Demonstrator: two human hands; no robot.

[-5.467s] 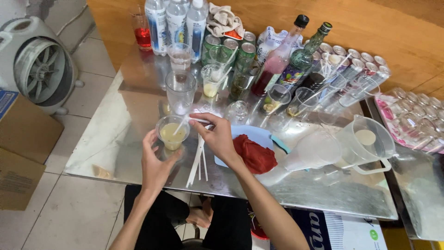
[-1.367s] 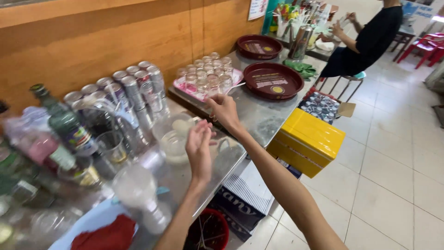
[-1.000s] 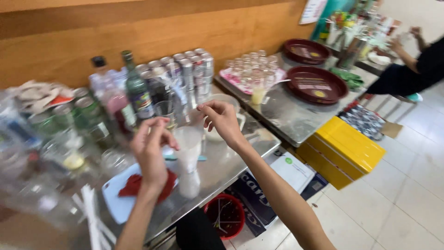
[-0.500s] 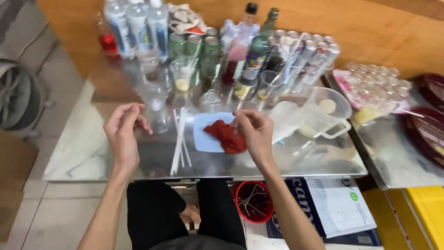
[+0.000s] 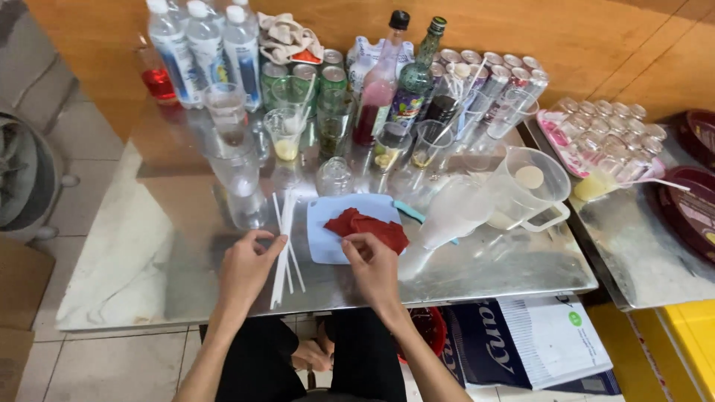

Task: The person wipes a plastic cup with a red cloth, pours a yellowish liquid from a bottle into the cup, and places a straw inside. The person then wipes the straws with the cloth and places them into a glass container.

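My left hand lies on the steel table, its fingers curled on a bundle of white straws that lies lengthwise beside it. My right hand pinches the near edge of a red cloth, which is crumpled on a light blue board. A clear plastic jug with a little pale liquid stands to the right of the board. An overturned clear cup leans next to the jug.
Water bottles, green cans, glass bottles, metal cans and several glasses crowd the table's far side. A pink tray of small glasses and dark red trays sit to the right. A fan stands to the left, and cardboard boxes lie on the floor.
The view swung from the right side of the counter back to the table. My left hand came down onto the straws. My right hand stays at the red cloth.
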